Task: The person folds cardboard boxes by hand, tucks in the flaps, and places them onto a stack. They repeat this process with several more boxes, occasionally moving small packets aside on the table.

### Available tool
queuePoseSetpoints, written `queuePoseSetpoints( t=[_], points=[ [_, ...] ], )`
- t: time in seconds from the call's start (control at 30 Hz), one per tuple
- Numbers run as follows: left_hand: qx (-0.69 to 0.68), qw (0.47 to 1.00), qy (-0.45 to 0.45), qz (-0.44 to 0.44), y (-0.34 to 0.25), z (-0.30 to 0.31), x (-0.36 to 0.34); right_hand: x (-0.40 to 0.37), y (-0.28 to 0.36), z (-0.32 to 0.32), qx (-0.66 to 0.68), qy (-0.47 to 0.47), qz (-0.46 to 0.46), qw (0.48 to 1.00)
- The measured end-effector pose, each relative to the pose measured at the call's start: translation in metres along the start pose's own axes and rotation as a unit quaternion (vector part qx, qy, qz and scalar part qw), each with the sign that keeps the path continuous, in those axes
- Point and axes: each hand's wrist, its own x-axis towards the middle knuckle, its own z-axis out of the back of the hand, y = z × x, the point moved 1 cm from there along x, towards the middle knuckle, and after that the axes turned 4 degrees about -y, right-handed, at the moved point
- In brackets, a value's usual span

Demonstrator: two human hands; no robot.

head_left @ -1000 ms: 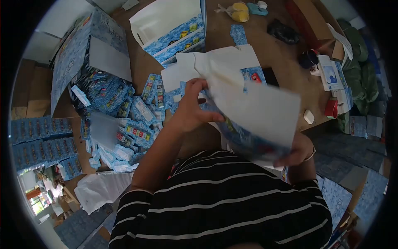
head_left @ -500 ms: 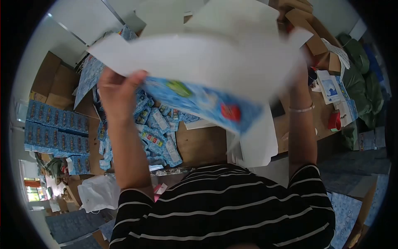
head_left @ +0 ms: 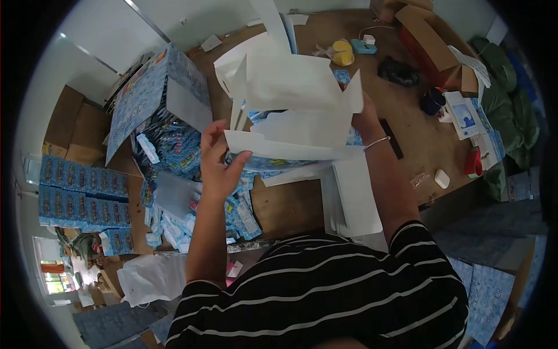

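Between my hands is a partly folded cardboard display box (head_left: 293, 81), white inside, with a blue printed outer face along its near edge. My left hand (head_left: 218, 166) grips its near left corner, thumb on the near wall and fingers bent at the side. My right hand (head_left: 366, 119) holds the right side, its fingers partly hidden behind a raised white flap. The side flaps stand up and the box floor faces me. Below and left of my left hand lies a heap of small blue packets (head_left: 241, 215). White folded card sheets (head_left: 357, 198) lie under the box at the right.
A large blue printed carton (head_left: 189, 96) full of packets stands at the left, near stacked blue boxes (head_left: 84, 189). On the wooden table (head_left: 285, 209) are a yellow tape roll (head_left: 343, 52), a black bag (head_left: 398, 71), a dark mug (head_left: 432, 101) and a red tape roll (head_left: 474, 161).
The card was a raised, blurred sheet; it is now lower, with its walls and flaps folded up into a box shape. My hands have come closer together.
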Motion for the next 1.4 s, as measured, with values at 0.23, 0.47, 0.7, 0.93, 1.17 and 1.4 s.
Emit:
queuePoseSetpoints(
  t=[0.23, 0.47, 0.7, 0.93, 1.17, 1.4],
  points=[
    [-0.059, 0.994, 0.034, 0.087, 0.092, -0.02, -0.041, -0.032, 0.019, 0.008, 0.242, -0.095, -0.158, 0.952],
    [-0.083, 0.987, 0.031, 0.136, 0.109, -0.015, -0.039, -0.071, 0.042, -0.022, -0.076, 0.063, 0.003, 0.995],
    [0.224, 0.966, -0.052, 0.12, 0.097, -0.032, -0.032, -0.046, 0.066, -0.059, -0.406, -0.1, 0.152, 0.896],
    [0.288, 0.95, -0.078, -0.094, 0.088, -0.044, -0.01, -0.031, 0.066, -0.057, -0.388, 0.228, 0.16, 0.878],
    [-0.059, 0.986, -0.026, 0.152, 0.121, -0.025, 0.022, -0.02, 0.051, -0.057, -0.358, 0.268, 0.118, 0.887],
    [0.036, 0.936, 0.121, 0.328, 0.145, -0.04, 0.045, -0.002, 0.047, -0.069, -0.309, 0.2, 0.006, 0.93]
  ],
)
